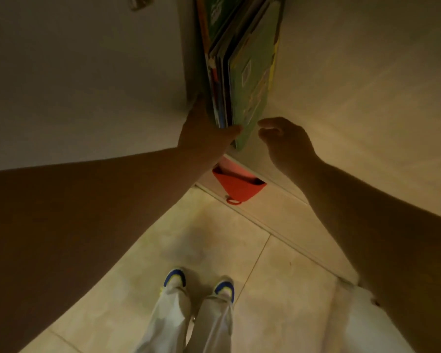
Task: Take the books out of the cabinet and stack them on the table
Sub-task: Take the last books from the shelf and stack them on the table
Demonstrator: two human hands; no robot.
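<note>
Several thin picture books [242,72] stand upright, packed together in a narrow open slot of the pale cabinet [87,85]. The outermost one has a green cover and leans to the right. My left hand [206,133] is wrapped around the lower near corner of the bunch, fingers behind on the left side and thumb across the front edges. My right hand [285,141] hovers just right of the green cover with fingers curled and apart, touching nothing that I can see.
Below the books a red folder-like thing [237,184] with a small loop pokes out of a lower slot. Beige floor tiles [214,250] lie underneath, with my two feet in blue-and-white shoes [199,284]. A white object [362,314] sits at the lower right.
</note>
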